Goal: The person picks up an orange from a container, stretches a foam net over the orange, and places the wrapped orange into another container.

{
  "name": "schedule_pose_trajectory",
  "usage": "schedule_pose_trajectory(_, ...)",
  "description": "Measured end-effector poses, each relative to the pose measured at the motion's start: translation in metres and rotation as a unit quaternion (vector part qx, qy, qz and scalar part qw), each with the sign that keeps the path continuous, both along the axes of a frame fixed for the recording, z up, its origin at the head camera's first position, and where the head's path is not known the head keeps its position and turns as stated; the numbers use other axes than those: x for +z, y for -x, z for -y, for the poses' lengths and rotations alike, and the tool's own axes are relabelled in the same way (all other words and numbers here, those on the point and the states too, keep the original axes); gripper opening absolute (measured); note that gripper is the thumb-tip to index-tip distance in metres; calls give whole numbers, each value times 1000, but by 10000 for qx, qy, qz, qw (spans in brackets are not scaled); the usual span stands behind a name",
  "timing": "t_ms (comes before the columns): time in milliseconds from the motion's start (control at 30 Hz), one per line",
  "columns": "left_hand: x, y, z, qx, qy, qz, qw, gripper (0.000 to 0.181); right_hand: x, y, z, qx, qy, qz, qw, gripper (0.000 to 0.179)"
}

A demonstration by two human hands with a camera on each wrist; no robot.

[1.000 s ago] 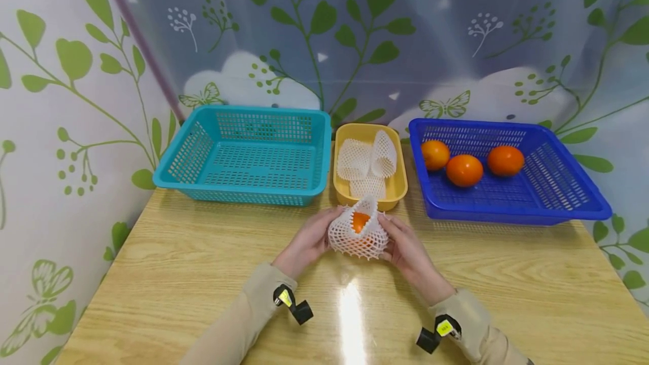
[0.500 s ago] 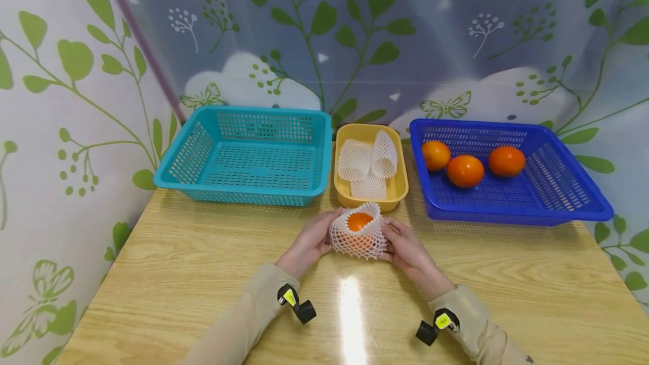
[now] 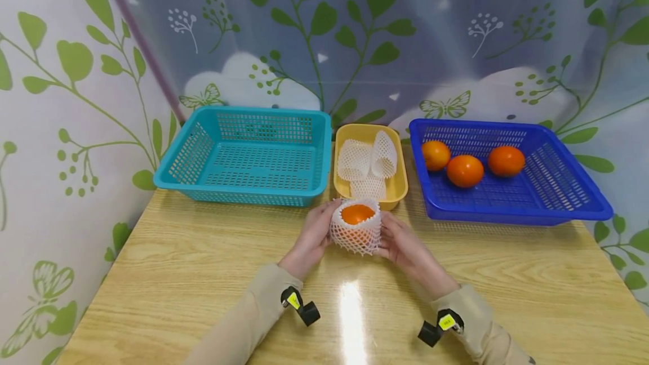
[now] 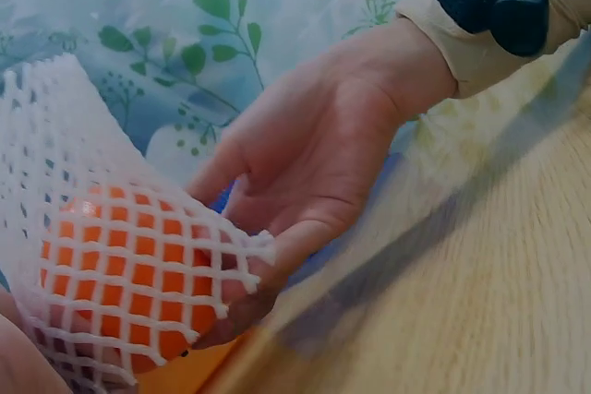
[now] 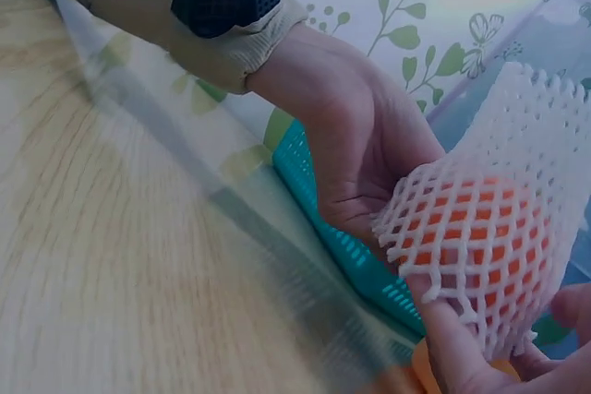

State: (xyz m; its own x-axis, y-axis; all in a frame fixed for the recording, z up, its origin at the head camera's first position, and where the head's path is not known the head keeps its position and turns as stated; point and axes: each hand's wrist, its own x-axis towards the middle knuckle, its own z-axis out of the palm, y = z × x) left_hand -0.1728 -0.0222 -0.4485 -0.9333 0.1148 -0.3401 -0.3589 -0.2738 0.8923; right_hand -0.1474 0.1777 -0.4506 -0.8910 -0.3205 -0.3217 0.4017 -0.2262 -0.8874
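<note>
A glossy round orange fruit [image 3: 357,214] sits inside a white foam net sleeve [image 3: 350,239], its bare top showing through the open upper end. My left hand [image 3: 311,236] grips the sleeved fruit from the left; my right hand [image 3: 407,242] holds it from the right, thumb along the net. From the left wrist, the net [image 4: 120,265] drapes over the fruit with its fringed lower edge by the right hand [image 4: 314,154]. In the right wrist view, the left hand [image 5: 360,145] supports the far side, and right-hand fingers [image 5: 466,362] reach under the net.
Just beyond the hands stands a yellow bin [image 3: 338,183] with several spare foam nets [image 3: 383,154]. To its left is a teal basket [image 3: 253,170] with nothing in it. A blue basket [image 3: 507,201] on the right holds 3 orange fruits [image 3: 465,171]. All stand on a wooden table [image 3: 203,252].
The net's upper end, earlier narrow and folded over the fruit, has spread into a wide round opening, baring more of the top. Both hands stay on the fruit and shift slightly.
</note>
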Motion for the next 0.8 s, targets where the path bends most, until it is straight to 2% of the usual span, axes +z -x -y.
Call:
schedule_pose_trajectory(167,11,-6,-5,227,380,-693,9966,39,13,-1,1,378,65,174,9991,70)
schedule_pose_trajectory(300,14,-9,-7,328,544,-1127,9916,34,17,-2,1,703,162,194,9972,74)
schedule_pose_trajectory(500,16,-11,-6,277,534,-1679,9840,30,19,-4,1,975,462,-29,9942,62)
schedule_pose_trajectory(800,17,-11,-5,-74,313,-1804,9831,22,23,-11,1,1092,750,-495,9900,34)
